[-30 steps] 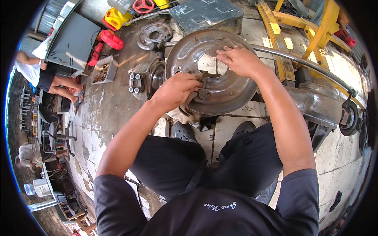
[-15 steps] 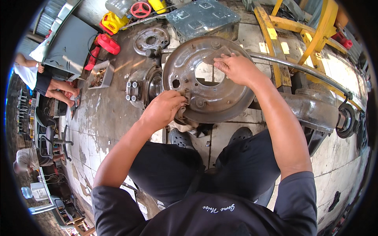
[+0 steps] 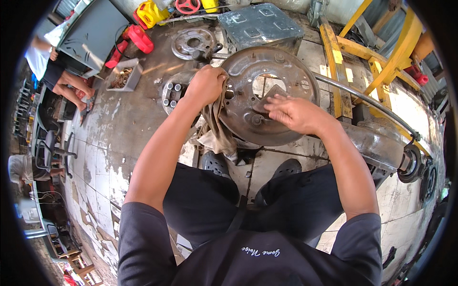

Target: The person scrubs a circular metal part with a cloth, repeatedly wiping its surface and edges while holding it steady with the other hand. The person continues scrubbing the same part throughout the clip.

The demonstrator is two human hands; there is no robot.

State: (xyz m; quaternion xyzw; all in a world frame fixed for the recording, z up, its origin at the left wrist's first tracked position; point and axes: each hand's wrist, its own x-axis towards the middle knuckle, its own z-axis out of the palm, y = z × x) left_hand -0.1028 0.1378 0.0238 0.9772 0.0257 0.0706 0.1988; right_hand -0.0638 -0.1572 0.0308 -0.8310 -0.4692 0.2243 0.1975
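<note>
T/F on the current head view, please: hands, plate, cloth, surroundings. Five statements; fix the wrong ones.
1. The left hand holds a cloth by the left edge of the round metal plate. True.
2. The right hand touches nothing. False: it is on a flat brown piece.
3. The plate's centre is solid. False: it has a large opening there.
4. A yellow frame stands to the right of the plate. True.
5. The grey crate is to the right of the plate. False: it is on the left, on the floor.
</note>
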